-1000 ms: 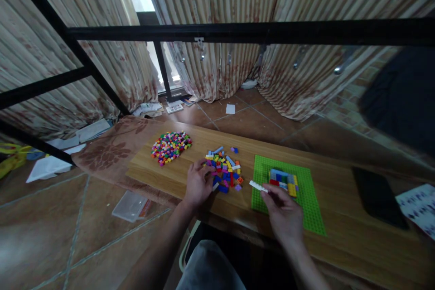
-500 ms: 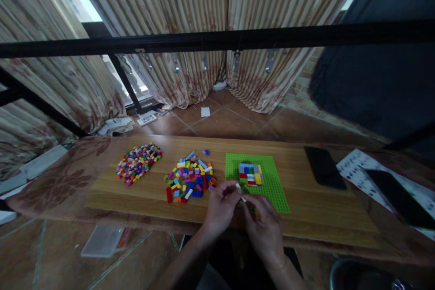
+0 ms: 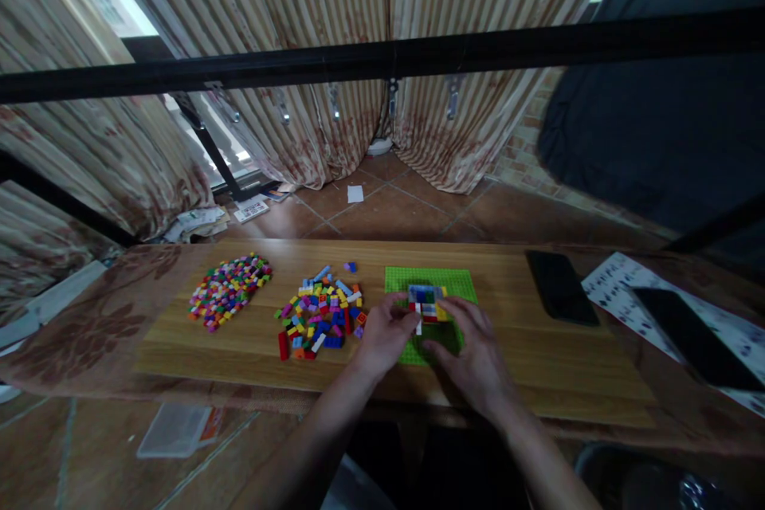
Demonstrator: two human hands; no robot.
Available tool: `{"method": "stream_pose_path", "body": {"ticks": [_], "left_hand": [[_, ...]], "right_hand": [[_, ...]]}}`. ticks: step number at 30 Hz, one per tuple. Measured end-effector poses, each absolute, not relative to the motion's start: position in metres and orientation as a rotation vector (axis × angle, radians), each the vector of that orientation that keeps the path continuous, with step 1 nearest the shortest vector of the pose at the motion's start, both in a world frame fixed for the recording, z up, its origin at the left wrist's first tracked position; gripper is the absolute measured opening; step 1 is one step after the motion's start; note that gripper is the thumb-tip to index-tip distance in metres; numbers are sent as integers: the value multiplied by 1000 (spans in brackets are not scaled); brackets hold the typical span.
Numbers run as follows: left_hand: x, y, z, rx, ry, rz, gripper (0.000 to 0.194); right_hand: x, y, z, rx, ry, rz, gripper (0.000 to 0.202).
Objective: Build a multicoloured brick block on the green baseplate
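Observation:
My left hand (image 3: 387,332) pinches a narrow white toy brick (image 3: 419,320) between thumb and fingers, just at the near left corner of a small brick structure (image 3: 426,301). That structure has blue, grey, yellow, red and white bricks around a hollow middle. It stands on a green studded baseplate (image 3: 394,280). To its right, my right hand (image 3: 475,347) is open, thumb and fingers apart, with fingertips close to the yellow side; whether they touch it I cannot tell. Both hands cover the near part of the baseplate.
A pile of mixed larger bricks (image 3: 323,315) lies left of my hands on the wooden board (image 3: 239,358). Farther left is a heap of tiny bricks (image 3: 230,289). A black phone (image 3: 562,287) rests at the right, beside a printed sheet (image 3: 615,275) bearing another dark device (image 3: 696,339).
Both hands have moved forward, from in front of the structure to its near side. My right hand has let go of the white brick and spread; the left keeps it. The view has shifted slightly.

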State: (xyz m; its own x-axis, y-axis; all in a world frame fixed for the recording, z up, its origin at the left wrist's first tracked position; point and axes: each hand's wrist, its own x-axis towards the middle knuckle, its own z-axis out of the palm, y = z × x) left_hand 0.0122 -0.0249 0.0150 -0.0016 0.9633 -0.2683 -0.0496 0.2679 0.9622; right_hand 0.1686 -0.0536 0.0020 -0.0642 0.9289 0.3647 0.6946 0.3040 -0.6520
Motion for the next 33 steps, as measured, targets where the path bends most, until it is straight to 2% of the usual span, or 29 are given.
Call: {"method": "stream_pose_path", "body": {"ticks": [3,10,19,27,33], "left_hand": [[15,-26,16,1002,1277,1020,35],[23,-22,9,1079,1226,1022,40],[7,2,11,1682,1714,1024,38],[14,25,6,1823,1588,802,45],[23,31,1,1816,1547,778,51]], "right_hand": [[170,-46,10,-1447,-1934,416,56],[177,-32,14,-1382,-2045,458,41],[193,-5,-2,-1466,-2078,399,44],[189,-2,-9,-1510,-2086,339,45],[187,-3,-9,-1546,-2053,323,46]]}}
